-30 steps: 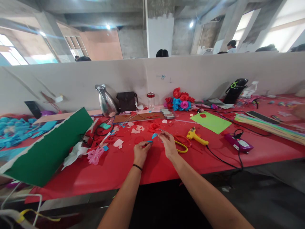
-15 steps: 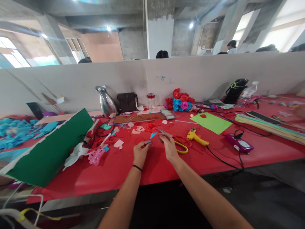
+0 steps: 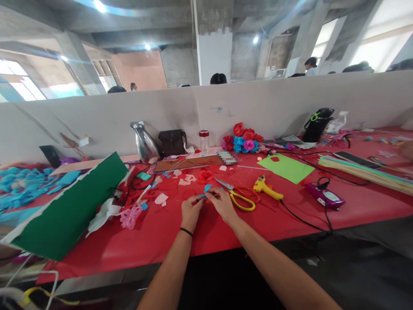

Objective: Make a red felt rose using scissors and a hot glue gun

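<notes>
Above the red tabletop, my left hand (image 3: pixel 191 209) pinches a small blue paper piece (image 3: pixel 201 195). Close against it, my right hand (image 3: pixel 221 203) has its fingers closed at the blue paper, where a blue tip (image 3: pixel 208 188) sticks up. Just right of my right hand lie yellow-handled scissors (image 3: pixel 242 201), their blades pointing up and left. A red paper flower (image 3: pixel 205 175) rests beyond my hands. Pink paper scraps (image 3: pixel 161 199) are to the left. A yellow glue gun (image 3: pixel 267 188) lies to the right of the scissors.
A green board (image 3: pixel 74 211) leans at the left near blue paper pieces (image 3: pixel 19 185). A purple power strip (image 3: pixel 326 198) with cables is at the right. Along the partition (image 3: pixel 129 105) stand a steel jug (image 3: pixel 146 144), a brown bag (image 3: pixel 172 143), a jar (image 3: pixel 204 141) and a flower bunch (image 3: pixel 247 140).
My right hand has moved left and down to meet my left hand, its fingers now closed at the blue paper. The scissors show more fully, and the blue scrap beyond my hands is no longer on the table.
</notes>
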`<state>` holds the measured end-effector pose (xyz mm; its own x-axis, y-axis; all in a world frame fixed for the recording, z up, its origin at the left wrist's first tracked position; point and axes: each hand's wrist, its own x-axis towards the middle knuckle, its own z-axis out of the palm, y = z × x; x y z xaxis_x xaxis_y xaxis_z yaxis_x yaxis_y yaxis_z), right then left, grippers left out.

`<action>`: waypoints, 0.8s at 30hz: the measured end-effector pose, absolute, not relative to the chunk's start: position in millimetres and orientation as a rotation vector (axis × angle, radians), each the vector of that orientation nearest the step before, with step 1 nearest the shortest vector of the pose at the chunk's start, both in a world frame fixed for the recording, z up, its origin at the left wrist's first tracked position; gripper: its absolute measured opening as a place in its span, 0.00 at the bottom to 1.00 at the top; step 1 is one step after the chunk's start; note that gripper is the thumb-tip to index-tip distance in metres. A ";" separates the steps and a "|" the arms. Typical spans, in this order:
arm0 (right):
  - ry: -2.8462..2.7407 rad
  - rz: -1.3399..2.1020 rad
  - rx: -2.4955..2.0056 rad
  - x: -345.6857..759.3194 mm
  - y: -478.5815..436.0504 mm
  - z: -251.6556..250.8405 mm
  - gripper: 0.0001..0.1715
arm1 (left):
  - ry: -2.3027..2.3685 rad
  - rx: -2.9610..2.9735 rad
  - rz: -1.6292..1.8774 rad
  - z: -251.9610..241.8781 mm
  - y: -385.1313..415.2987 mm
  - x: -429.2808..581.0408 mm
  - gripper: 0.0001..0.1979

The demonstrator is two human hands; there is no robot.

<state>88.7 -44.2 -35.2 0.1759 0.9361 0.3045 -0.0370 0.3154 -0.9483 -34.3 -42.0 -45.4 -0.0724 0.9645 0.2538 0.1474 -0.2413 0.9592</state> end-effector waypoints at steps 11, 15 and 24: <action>-1.193 0.885 -1.062 90.5 -41.2 -40.9 0.11 | 1.238 1.570 1.374 -42.0 -42.4 -32.4 0.07; -1.285 0.824 -1.144 93.4 -41.6 -39.5 0.14 | 1.238 1.516 1.392 -43.9 -41.5 -33.3 0.08; -1.693 0.494 -1.632 204.2 -57.8 -24.6 0.19 | 1.351 1.372 1.640 -58.7 -32.7 -36.6 0.06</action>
